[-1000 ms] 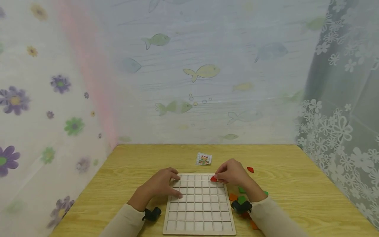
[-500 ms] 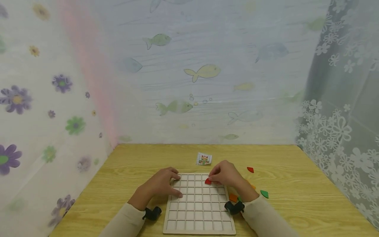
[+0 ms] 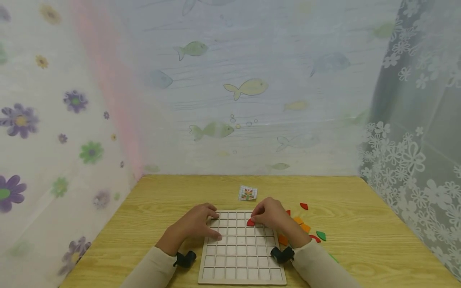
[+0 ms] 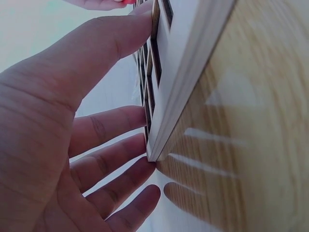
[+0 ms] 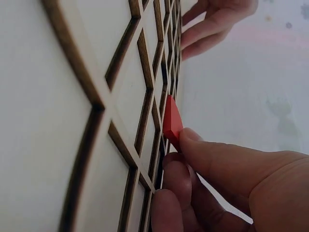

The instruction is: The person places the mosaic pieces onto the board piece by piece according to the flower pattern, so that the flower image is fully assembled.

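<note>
your right hand pinches a red piece at the far part of the gridded board, right of its middle. your left hand spreads thumb and fingers wide at its left edge. 1 paper card lies just beyond.

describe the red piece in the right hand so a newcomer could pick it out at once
On the yellow wood-grain table lies a pale wooden board divided into square cells. Over its far rows, just right of centre, the person's right hand pinches a small red fan-shaped piece. A similar red piece lies loose to the right; only this one is in a grip.
</note>
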`<control>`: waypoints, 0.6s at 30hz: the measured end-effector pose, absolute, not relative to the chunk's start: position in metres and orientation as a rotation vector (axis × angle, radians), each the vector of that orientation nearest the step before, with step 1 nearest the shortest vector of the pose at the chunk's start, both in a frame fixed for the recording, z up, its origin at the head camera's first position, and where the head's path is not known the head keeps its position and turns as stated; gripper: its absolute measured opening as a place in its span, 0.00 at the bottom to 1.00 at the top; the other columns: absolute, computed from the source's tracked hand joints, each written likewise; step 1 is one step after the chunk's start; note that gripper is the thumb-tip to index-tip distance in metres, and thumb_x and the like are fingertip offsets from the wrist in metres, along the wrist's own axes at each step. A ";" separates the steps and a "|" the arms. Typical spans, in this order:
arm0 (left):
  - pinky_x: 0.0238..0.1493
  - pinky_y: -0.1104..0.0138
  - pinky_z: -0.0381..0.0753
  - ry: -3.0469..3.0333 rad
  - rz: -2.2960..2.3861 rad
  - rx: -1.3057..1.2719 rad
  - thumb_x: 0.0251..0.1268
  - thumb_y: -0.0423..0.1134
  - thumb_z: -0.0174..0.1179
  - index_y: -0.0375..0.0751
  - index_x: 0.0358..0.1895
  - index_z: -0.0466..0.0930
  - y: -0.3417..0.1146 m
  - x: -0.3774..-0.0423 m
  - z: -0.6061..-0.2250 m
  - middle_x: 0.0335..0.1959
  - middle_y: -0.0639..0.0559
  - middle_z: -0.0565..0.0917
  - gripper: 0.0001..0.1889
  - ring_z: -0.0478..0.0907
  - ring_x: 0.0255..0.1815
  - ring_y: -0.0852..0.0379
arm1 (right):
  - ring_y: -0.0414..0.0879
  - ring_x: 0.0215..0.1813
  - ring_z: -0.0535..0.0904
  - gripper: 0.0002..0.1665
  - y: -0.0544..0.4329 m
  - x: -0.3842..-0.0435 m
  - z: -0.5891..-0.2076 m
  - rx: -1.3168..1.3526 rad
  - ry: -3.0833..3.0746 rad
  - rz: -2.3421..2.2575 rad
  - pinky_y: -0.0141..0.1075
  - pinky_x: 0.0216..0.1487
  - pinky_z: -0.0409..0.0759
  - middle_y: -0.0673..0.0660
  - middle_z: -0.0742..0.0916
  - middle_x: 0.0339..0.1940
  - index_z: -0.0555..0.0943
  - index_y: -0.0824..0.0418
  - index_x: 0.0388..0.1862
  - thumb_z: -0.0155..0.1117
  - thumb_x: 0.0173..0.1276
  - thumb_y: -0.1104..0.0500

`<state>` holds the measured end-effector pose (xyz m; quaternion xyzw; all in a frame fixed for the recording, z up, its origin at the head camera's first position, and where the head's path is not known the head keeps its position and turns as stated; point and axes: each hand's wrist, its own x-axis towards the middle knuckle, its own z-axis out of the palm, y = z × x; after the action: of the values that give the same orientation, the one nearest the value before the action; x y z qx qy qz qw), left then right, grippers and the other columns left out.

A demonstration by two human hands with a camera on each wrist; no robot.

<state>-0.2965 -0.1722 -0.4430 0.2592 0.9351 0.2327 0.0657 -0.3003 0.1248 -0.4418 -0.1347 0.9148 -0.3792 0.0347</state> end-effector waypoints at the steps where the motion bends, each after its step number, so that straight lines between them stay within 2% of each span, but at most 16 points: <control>1: 0.68 0.46 0.76 2.820 0.703 0.781 0.48 0.61 0.81 0.43 0.64 0.85 -0.172 -0.296 -0.443 0.70 0.44 0.77 0.40 0.73 0.71 0.41 | 0.43 0.33 0.80 0.05 0.125 -0.300 -0.442 -0.423 2.811 -1.164 0.36 0.36 0.81 0.45 0.88 0.27 0.92 0.51 0.28 0.78 0.64 0.58; 18: 0.69 0.45 0.75 2.815 0.723 0.761 0.48 0.59 0.81 0.43 0.64 0.85 -0.172 -0.295 -0.442 0.70 0.45 0.76 0.39 0.72 0.72 0.40 | 0.43 0.33 0.80 0.06 0.123 -0.299 -0.441 -0.473 2.786 -1.122 0.36 0.34 0.80 0.45 0.89 0.27 0.92 0.51 0.29 0.76 0.66 0.59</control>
<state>-0.2948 -0.1722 -0.4421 0.2528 0.9348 0.2401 0.0686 -0.2986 0.1235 -0.4408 -0.1554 0.9151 -0.3686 0.0507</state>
